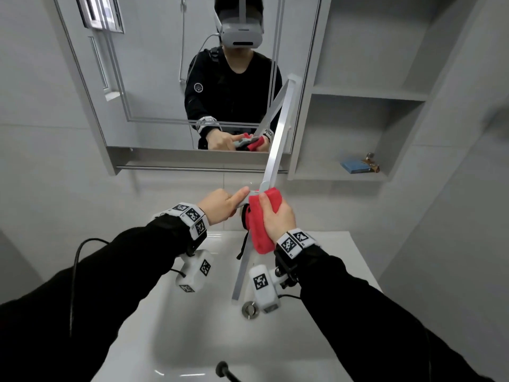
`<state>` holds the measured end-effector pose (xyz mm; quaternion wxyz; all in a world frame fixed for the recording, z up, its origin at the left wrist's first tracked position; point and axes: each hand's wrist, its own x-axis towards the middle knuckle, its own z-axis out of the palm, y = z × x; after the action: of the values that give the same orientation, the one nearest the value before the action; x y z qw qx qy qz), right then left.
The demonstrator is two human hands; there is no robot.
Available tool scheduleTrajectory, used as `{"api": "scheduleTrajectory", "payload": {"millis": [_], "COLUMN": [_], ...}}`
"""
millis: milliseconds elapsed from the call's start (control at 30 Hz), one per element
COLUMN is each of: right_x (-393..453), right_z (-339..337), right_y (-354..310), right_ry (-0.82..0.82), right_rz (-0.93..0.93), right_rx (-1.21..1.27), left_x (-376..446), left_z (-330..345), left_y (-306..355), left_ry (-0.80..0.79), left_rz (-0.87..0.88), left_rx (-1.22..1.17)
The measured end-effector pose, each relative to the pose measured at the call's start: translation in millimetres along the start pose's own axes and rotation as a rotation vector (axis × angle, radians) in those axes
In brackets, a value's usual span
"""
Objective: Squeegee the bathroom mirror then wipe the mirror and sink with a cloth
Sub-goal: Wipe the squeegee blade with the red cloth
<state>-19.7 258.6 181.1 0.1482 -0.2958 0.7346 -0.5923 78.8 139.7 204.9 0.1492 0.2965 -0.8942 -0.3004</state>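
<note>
A long silver squeegee point(278, 133) stands nearly upright over the white sink point(176, 312), its blade running from the basin up past the mirror's point(154, 78) lower right corner. My left hand point(221, 205) grips the squeegee's grey handle, thumb stretched along it. A red cloth point(260, 232) is folded around the blade near the handle, and my right hand point(276, 219) is closed on that cloth. The mirror reflects both hands, the cloth and the person in a black top with a headset.
Open shelves sit right of the mirror, with a blue box point(354, 166) and a small brown object point(371, 162) on the lowest one. A metal rail point(192, 169) runs under the mirror. The drain point(250, 310) and a black faucet tip point(223, 369) lie in the basin area.
</note>
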Motion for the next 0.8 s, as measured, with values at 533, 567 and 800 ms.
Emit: {"api": "scheduleTrajectory", "payload": {"millis": [533,567,800], "right_x": [-26.8,-28.6,-34.3], "right_z": [40.5,45.5,66.6], "right_y": [-27.8,-30.6,-48.8], "right_ry": [-0.18,-0.189,-0.154], "right_rz": [-0.086,-0.087,-0.167], "right_rx": [0.183,0.2,0.11], "left_x": [-24.0,-24.0,-31.6], "left_z": [-68.2,-75.5,-96.8], "left_y": [-0.2,-0.2,-12.3], "left_ry": [0.288,0.313,0.344], "left_rz": [-0.067,-0.071,-0.096], "left_rx": [-0.198,-0.214,-0.221]}}
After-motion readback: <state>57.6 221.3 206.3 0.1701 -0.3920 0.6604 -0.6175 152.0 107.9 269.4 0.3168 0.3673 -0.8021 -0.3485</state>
